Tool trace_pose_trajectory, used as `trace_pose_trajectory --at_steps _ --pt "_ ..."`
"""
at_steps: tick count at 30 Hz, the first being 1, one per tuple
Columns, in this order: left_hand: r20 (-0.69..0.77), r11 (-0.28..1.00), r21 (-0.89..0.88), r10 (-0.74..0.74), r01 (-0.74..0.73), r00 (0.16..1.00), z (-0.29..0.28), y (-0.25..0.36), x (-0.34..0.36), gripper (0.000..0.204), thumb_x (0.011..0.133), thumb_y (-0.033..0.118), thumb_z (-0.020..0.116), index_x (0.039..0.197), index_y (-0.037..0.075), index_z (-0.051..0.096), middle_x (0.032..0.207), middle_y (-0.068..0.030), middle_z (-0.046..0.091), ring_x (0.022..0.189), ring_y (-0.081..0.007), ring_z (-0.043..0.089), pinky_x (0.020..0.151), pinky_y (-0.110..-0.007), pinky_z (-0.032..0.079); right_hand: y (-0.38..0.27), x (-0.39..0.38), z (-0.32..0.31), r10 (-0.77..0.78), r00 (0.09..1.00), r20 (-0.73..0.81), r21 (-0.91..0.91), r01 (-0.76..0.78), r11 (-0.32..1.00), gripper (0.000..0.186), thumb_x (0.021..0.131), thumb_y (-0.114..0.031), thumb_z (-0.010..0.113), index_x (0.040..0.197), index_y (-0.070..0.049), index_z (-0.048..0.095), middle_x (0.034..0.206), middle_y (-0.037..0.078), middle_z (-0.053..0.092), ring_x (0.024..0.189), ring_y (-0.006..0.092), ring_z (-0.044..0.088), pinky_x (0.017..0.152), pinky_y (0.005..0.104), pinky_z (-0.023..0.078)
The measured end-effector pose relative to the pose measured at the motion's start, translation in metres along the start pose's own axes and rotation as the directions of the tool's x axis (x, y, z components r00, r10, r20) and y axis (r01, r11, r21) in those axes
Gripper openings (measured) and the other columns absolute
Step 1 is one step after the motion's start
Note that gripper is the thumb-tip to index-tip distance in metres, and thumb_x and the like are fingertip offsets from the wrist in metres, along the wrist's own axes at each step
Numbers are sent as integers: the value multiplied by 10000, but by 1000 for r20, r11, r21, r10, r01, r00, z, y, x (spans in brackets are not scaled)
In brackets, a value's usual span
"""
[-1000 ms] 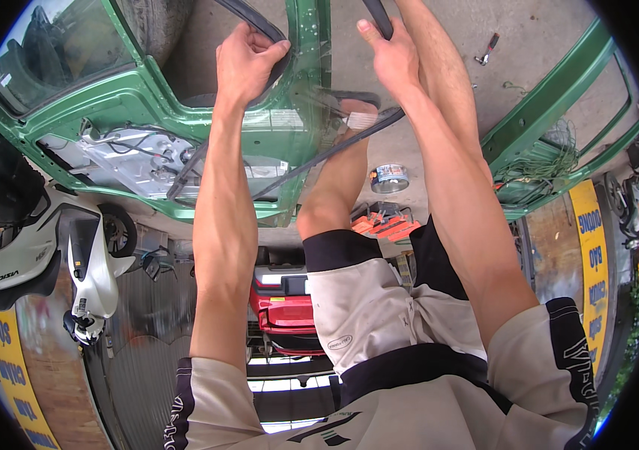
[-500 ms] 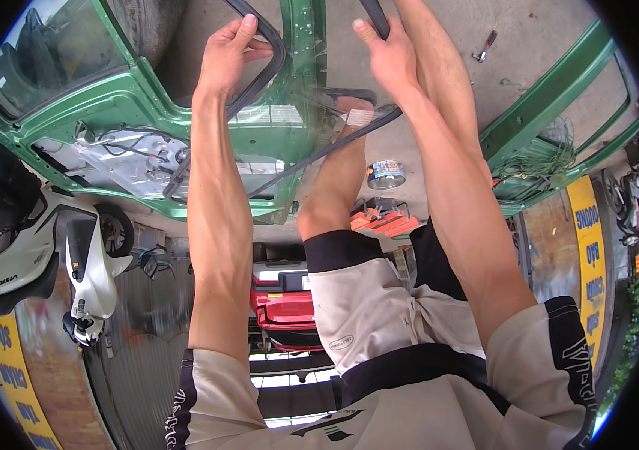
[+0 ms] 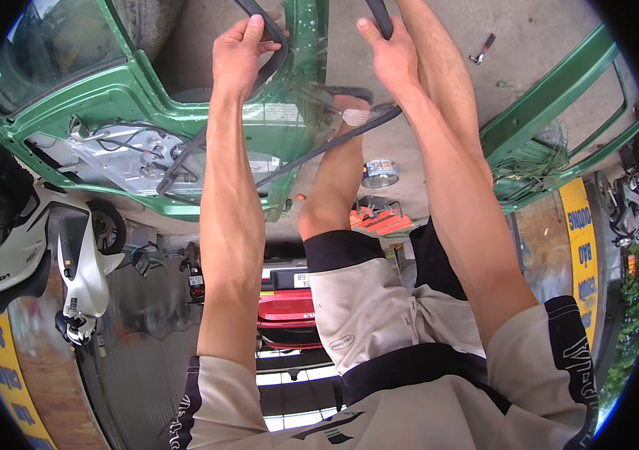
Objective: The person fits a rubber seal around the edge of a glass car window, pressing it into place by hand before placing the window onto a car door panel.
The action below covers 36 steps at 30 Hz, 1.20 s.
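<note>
My left hand (image 3: 238, 51) grips a black rubber seal strip (image 3: 270, 34) where it bends near the top of the view. My right hand (image 3: 390, 56) holds the same strip's other run (image 3: 379, 15) a little to the right. The strip loops down across a green car door (image 3: 147, 112) lying flat on the concrete, and passes my sandalled foot (image 3: 349, 105). The door's inner panel shows bare metal and wiring.
A second green door frame (image 3: 559, 120) lies to the right. A small round tin (image 3: 381, 172), an orange tool case (image 3: 379, 219) and a small tool (image 3: 482, 49) sit on the floor. A white scooter (image 3: 49, 255) and a red vehicle (image 3: 289, 307) appear lower down.
My left hand has moved up and slightly left along the strip, pulling its bend higher. My right hand has stayed nearly in place on the strip.
</note>
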<state>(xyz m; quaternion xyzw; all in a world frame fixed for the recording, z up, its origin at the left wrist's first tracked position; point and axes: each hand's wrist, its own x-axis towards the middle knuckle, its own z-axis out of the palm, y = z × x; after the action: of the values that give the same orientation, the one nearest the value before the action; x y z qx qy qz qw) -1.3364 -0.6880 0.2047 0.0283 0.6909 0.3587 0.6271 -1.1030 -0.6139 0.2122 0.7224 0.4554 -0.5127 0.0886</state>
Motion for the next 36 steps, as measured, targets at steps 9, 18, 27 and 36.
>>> trace_pose_trajectory --at_steps 9,18,27,36 --pt "7 990 141 6 -7 1000 8 4 -5 374 1082 295 556 1195 -21 721 992 -90 755 883 -139 689 846 -289 535 3 1 1 -31 999 -25 -4 31 1000 600 903 -611 698 1032 -28 632 890 120 686 881 325 669 823 463 493" --pt "-221 897 442 113 -4 969 35 18 -29 288 863 154 833 1030 -61 737 905 -133 776 782 -154 717 771 -288 561 3 0 0 -45 999 -20 23 45 999 616 897 -601 713 1077 -17 632 921 126 695 898 321 670 830 459 495" --pt "-178 872 480 204 -96 963 26 8 -28 268 953 180 736 1108 -39 749 931 -102 783 858 -107 707 796 -280 551 1 -1 -1 -38 999 -22 5 38 999 635 905 -607 702 1097 -8 617 930 124 694 893 314 674 817 456 498" --pt "178 949 311 -118 58 977 5 30 -10 279 993 243 684 1093 -7 757 964 -72 792 842 -131 703 804 -277 531 3 1 -5 -6 1000 18 -26 7 1000 627 917 -607 688 1098 -12 612 941 134 694 899 320 680 812 459 504"
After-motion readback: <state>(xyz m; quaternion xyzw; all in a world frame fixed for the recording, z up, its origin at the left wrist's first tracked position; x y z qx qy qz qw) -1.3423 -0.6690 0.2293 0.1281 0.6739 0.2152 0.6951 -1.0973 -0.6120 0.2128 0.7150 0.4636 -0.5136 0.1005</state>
